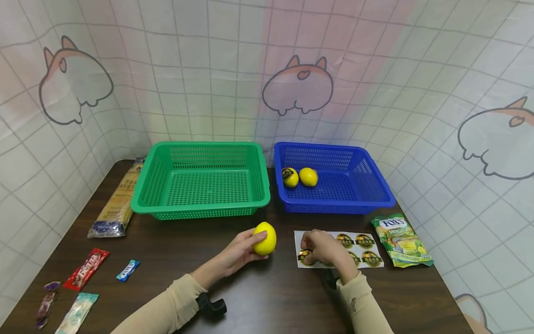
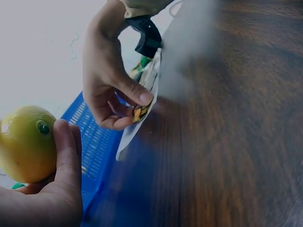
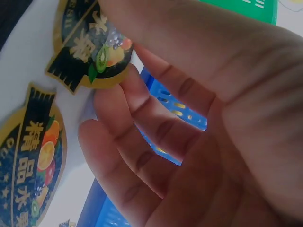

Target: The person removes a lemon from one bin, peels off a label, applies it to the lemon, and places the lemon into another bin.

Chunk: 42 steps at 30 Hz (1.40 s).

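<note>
My left hand (image 1: pixel 237 254) grips a yellow lemon (image 1: pixel 265 240) above the table, between the two baskets and me. In the left wrist view a small green mark shows on the lemon's skin beside the fingertips. Over a white sheet (image 1: pixel 298 236) of round black-and-gold fruit stickers, my right hand (image 1: pixel 328 250) pinches a sticker (image 1: pixel 305 256) at the sheet's near left corner. The right wrist view shows the thumb on this sticker (image 3: pixel 111 56), with the other fingers curled beside it. How much of the sticker is lifted from the sheet, I cannot tell.
Behind stand a green basket (image 1: pixel 200 209) and a blue basket (image 1: pixel 333 207); two lemons (image 1: pixel 308 177) lie in the blue one, one with a sticker. A Fox's candy bag (image 1: pixel 402 241) lies right. At left are a noodle-like packet (image 1: pixel 118 199) and several wrapped sweets (image 1: pixel 86 269).
</note>
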Motion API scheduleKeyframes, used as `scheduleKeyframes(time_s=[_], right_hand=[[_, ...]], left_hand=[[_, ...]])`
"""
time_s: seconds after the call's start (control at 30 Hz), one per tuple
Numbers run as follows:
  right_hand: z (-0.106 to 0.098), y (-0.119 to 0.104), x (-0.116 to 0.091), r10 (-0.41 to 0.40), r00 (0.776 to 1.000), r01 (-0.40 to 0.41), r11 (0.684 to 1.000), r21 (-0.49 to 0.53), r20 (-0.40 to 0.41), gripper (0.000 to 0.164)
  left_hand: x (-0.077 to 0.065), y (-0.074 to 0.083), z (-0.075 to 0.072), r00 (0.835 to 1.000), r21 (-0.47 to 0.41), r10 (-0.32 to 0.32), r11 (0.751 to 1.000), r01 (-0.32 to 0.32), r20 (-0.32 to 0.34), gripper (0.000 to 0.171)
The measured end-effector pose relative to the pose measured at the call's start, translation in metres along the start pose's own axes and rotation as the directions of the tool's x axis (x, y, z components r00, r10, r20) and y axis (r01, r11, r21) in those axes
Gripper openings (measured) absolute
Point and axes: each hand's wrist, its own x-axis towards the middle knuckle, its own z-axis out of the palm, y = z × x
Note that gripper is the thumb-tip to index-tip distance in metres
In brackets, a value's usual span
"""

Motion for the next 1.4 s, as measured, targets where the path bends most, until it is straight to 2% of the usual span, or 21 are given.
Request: scheduleKeyframes(time_s=[0.37,0.53,0.67,0.83,0.97,1.1,1.23,1.4], right_hand=[[0.007,0.002,0.0,-0.01,1.0,0.011,0.998,0.054,-0.02,0.036],[0.005,0.003,-0.003,-0.072,0.997,0.072,0.996,0.053,-0.009,0.025],[-0.007,0.002,-0.006,-0.126,0.992,0.124,0.987,0.104,0.011,0.017],[-0.029,-0.012,-0.01,-0.185,0.98,0.197,0.958,0.211,-0.074,0.008],[-0.036,-0.03,-0.012,-0.215,0.966,0.247,0.932,0.266,-0.142,0.01],[-0.038,-0.046,-0.012,-0.206,0.961,0.257,0.911,0.322,-0.182,0.014],[-0.034,-0.058,-0.01,-0.205,0.955,0.274,0.888,0.369,-0.216,0.013],[-0.024,-0.064,-0.005,-0.2,0.947,0.284,0.89,0.357,-0.253,0.009]], left_hand=[[0.002,-0.012,0.005,0.999,-0.011,-0.051,0.999,0.051,0.003,0.053],[0.002,-0.016,0.008,0.998,-0.023,-0.062,0.998,0.063,0.02,0.055],[0.002,-0.016,0.008,0.997,-0.034,-0.067,0.997,0.068,0.03,0.056],[0.003,-0.016,0.01,0.997,-0.047,-0.061,0.997,0.063,0.051,0.059],[0.004,-0.016,0.012,0.996,-0.05,-0.064,0.996,0.068,0.068,0.063],[0.004,-0.017,0.015,0.992,-0.058,-0.091,0.994,0.096,0.085,0.061],[0.003,-0.017,0.017,0.99,-0.054,-0.08,0.995,0.087,0.116,0.057],[0.002,-0.016,0.017,0.987,-0.068,-0.064,0.995,0.074,0.147,0.057]])
